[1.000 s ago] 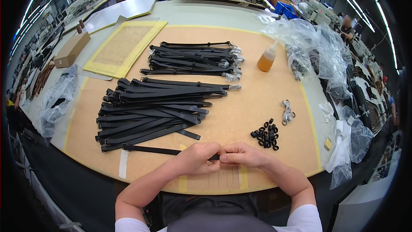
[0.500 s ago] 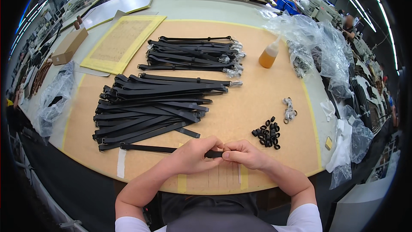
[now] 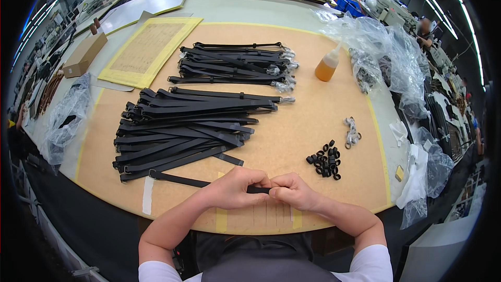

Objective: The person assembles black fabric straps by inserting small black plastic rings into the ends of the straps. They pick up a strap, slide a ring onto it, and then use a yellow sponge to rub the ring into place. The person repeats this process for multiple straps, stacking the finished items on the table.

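Observation:
A black strap (image 3: 182,179) runs across the near part of the table, its buckled end to the left. My left hand (image 3: 236,187) is closed around it near its right end. Fingers and thumb of my right hand (image 3: 295,190) pinch the strap's tip, close against the left fingertips. Whatever small part may sit between the fingertips is hidden. To the right of my hands lies a heap of small black loops (image 3: 326,163). Beyond my left hand a large pile of black straps (image 3: 182,136) covers the table.
Farther back lies a second row of straps (image 3: 235,65) with plastic-wrapped ends. A squeeze bottle of amber liquid (image 3: 325,69) stands to its right. Metal rings in plastic (image 3: 352,131) lie beyond the loops. Clear plastic bags (image 3: 402,73) crowd the right edge; a cardboard box (image 3: 84,56) sits at left.
The strap's buckled end has shifted slightly to the right and away from me, so the strap slants more. Both hands keep their hold, with fingers slightly moved.

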A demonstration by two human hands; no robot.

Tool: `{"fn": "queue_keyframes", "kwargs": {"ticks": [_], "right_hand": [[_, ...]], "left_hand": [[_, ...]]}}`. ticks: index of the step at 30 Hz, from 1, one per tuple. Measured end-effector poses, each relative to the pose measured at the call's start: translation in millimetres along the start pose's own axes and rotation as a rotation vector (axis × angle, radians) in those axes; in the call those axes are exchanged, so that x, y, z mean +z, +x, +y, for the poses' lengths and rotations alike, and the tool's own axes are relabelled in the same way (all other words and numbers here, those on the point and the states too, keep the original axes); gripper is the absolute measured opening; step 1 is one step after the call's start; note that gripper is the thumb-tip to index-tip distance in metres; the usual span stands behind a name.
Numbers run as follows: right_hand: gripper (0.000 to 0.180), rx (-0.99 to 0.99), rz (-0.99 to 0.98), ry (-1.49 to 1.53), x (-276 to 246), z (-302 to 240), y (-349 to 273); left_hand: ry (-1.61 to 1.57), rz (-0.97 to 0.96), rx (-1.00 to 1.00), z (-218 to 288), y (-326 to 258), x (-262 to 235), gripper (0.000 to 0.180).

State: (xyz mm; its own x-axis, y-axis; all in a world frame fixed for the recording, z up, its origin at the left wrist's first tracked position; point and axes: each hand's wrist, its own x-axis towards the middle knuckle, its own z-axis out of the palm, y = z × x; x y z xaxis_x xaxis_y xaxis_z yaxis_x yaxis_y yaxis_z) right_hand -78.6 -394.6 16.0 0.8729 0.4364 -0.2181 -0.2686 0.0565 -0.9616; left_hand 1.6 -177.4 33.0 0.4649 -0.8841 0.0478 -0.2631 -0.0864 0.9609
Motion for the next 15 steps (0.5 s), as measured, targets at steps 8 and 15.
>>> {"fn": "queue_keyframes", "kwargs": {"ticks": [8,15], "right_hand": [[0.032,0.019,-0.093,-0.029,-8.8,-14.8,-0.9],[0.037,-0.066,-0.247,-0.348,-27.4,-22.5,-2.6]], "left_hand": [[-0.090,0.004,-0.013,7.5,-1.5,-5.2,0.020],[-0.083,-0.055,-0.008,0.6,-1.7,-3.6,0.024]]}}
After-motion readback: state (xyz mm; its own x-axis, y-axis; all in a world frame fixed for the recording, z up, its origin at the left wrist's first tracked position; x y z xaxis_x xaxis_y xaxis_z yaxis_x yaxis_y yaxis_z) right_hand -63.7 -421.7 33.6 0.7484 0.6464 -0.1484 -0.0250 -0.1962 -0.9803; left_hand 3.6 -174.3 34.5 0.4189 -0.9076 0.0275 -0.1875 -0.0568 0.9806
